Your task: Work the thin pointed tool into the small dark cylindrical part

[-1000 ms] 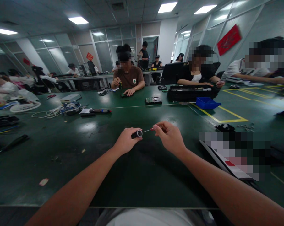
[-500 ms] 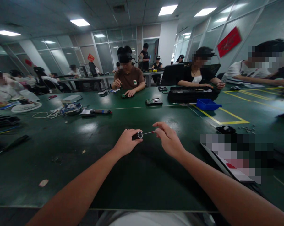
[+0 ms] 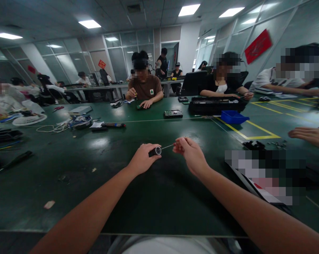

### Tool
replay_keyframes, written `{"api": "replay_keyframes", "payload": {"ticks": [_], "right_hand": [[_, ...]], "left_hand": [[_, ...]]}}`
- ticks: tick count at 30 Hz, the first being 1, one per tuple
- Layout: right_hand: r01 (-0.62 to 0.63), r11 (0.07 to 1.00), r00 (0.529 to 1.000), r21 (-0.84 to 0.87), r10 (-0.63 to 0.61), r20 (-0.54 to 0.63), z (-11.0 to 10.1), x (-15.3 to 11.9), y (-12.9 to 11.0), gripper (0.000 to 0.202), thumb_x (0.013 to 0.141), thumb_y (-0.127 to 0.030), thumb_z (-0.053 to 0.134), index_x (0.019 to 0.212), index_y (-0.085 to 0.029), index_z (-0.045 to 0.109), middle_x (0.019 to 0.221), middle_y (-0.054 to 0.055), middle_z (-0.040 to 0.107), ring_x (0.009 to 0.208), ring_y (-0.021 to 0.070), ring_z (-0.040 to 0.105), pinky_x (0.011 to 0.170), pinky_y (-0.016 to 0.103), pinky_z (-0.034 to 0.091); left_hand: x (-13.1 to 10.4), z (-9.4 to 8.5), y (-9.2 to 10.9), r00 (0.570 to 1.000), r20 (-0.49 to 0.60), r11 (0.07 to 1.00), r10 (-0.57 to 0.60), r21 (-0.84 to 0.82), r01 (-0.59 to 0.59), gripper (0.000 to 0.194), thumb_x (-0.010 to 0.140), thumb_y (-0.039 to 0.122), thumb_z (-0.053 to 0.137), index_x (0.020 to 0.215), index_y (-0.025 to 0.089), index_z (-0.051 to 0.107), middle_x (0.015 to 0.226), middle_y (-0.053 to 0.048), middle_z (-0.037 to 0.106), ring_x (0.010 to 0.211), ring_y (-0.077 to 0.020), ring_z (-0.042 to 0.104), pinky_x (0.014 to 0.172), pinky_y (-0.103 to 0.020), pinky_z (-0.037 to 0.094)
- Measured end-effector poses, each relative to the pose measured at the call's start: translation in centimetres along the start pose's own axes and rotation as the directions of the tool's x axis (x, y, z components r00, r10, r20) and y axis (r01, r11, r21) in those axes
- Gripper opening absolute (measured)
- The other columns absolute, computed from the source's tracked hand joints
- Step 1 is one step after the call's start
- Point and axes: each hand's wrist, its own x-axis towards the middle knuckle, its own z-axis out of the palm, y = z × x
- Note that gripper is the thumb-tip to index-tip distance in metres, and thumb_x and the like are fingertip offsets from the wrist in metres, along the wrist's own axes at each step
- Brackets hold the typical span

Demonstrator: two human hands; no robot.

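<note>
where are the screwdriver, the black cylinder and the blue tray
screwdriver (image 3: 167, 147), head view, on its thin shaft
black cylinder (image 3: 152, 153), head view, on its dark side
blue tray (image 3: 231, 119), head view, on its near wall

My camera sits on my head and faces forward and down, so close that my white shirt (image 3: 162, 246) shows at the bottom edge and my left hand (image 3: 143, 157) and right hand (image 3: 192, 156) near the centre; beyond the green worktable (image 3: 77, 158), it reaches the ceiling lights (image 3: 189, 10) along the top.
</note>
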Motion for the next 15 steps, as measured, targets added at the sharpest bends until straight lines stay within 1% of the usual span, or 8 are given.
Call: {"api": "replay_keyframes", "payload": {"ticks": [1, 2, 3, 5, 8, 11, 15], "right_hand": [[-0.077, 0.995, 0.997, 0.064, 0.077, 0.003, -0.1, 0.2, 0.2, 0.027, 0.09, -0.047, 0.055, 0.084, -0.021, 0.059, 0.072, 0.003, 0.062, 0.064, 0.0184, 0.062, 0.074, 0.041, 0.058], [-0.131, 0.987, 0.991, 0.096, 0.129, 0.025, -0.2, 0.4, 0.4, 0.029, 0.09, -0.049, 0.053, 0.082, -0.022, 0.058, 0.067, 0.002, 0.06, 0.06, 0.0182, 0.06, 0.073, 0.042, 0.059], [-0.135, 0.985, 0.991, 0.105, 0.133, 0.026, -0.3, 0.6, 0.5, 0.029, 0.091, -0.049, 0.052, 0.081, -0.022, 0.057, 0.066, 0.002, 0.059, 0.059, 0.0183, 0.059, 0.072, 0.042, 0.059], [-0.079, 0.994, 0.997, 0.079, 0.079, 0.002, -0.4, 0.7, 0.7, 0.029, 0.09, -0.051, 0.053, 0.082, -0.023, 0.056, 0.068, 0.003, 0.06, 0.061, 0.0186, 0.06, 0.071, 0.041, 0.059], [0.055, 0.998, 0.998, -0.019, -0.056, -0.039, -0.5, 0.6, 0.6, 0.029, 0.09, -0.051, 0.056, 0.087, -0.022, 0.058, 0.078, 0.004, 0.065, 0.069, 0.0182, 0.063, 0.07, 0.037, 0.058], [0.143, 0.977, 0.988, -0.159, -0.149, -0.027, -0.4, 0.1, 0.1, 0.03, 0.092, -0.05, 0.054, 0.091, -0.021, 0.059, 0.08, 0.004, 0.067, 0.071, 0.0181, 0.064, 0.07, 0.036, 0.055], [0.233, 0.916, 0.97, -0.327, -0.243, 0.01, -0.3, -0.7, -0.7, 0.028, 0.095, -0.046, 0.049, 0.092, -0.02, 0.059, 0.079, 0.005, 0.068, 0.07, 0.0188, 0.064, 0.07, 0.036, 0.053]], "left_hand": [[0.0, 0.0, 0.0, 1.0, -0.001, 1.0, 0.011, 0.005, -0.011, 0.035, 0.087, 0.028, 0.071, 0.121, 0.025, 0.067, 0.115, -0.004, 0.07, 0.107, -0.0239, 0.061, 0.102, -0.043, 0.042], [0.0, 0.0, 0.0, 1.0, -0.004, 1.0, 0.017, 0.008, -0.017, 0.035, 0.087, 0.028, 0.07, 0.122, 0.026, 0.067, 0.116, -0.004, 0.069, 0.109, -0.0243, 0.061, 0.104, -0.044, 0.041], [0.0, -0.1, 0.0, 1.0, -0.008, 1.0, 0.016, 0.011, -0.016, 0.035, 0.088, 0.029, 0.07, 0.122, 0.026, 0.067, 0.117, -0.005, 0.069, 0.11, -0.0248, 0.06, 0.105, -0.046, 0.04], [0.0, -0.1, 0.0, 1.0, -0.009, 1.0, 0.002, 0.018, -0.002, 0.035, 0.088, 0.03, 0.069, 0.123, 0.026, 0.067, 0.117, -0.005, 0.069, 0.11, -0.0255, 0.06, 0.106, -0.047, 0.04], [0.0, -0.1, 0.1, 1.0, -0.016, 1.0, -0.012, 0.026, 0.012, 0.035, 0.088, 0.03, 0.07, 0.123, 0.026, 0.067, 0.117, -0.005, 0.069, 0.11, -0.0255, 0.06, 0.106, -0.046, 0.04], [0.0, -0.1, 0.1, 1.0, -0.02, 0.999, -0.012, 0.039, 0.012, 0.036, 0.087, 0.031, 0.071, 0.122, 0.026, 0.068, 0.115, -0.005, 0.07, 0.108, -0.0254, 0.06, 0.106, -0.046, 0.04], [0.1, 0.0, 0.1, 1.0, -0.025, 0.998, -0.018, 0.056, 0.019, 0.036, 0.086, 0.032, 0.072, 0.121, 0.026, 0.068, 0.113, -0.005, 0.071, 0.106, -0.0258, 0.061, 0.105, -0.047, 0.039]]}}
